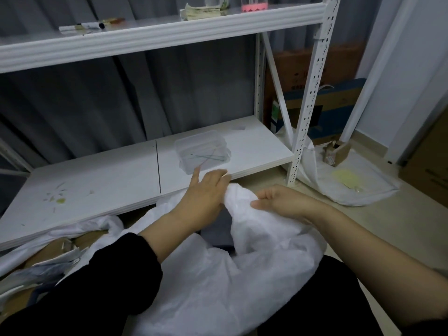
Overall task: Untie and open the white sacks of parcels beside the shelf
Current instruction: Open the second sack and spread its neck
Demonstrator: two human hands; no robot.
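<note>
"Two hands are working at the gathered top of the white sack [218, 275]. It's lying on the floor [363, 226] between the person's legs, right in front of the shelving unit [97, 187]."

"What's the left hand [206, 190] doing?"

"It's gripping the bunched cloth from the left, fingers curling over it. The index finger is sticking out straight toward the clear plastic box [202, 151] sitting on the lower board. From here the fingertip is overlapping the box, but I can't tell whether it's touching."

"And the right hand [278, 202]?"

"It's pinching the same bunch from the other side, thumb closing against the fingers. The two hands are sitting just beside each other on the cloth."

"Is anything showing inside?"

"Something dark grey [215, 230] is peeking through a gap below the left wrist. It's too dim to name."

"Are other sacks lying about?"

"A second sack [351, 190] is lying flattened on the floor right of the shelf's post, carrying a small cardboard parcel [337, 152] and a yellow slip [345, 178]. A third sack [80, 227] is poking out from under the lower board at the left."
</note>
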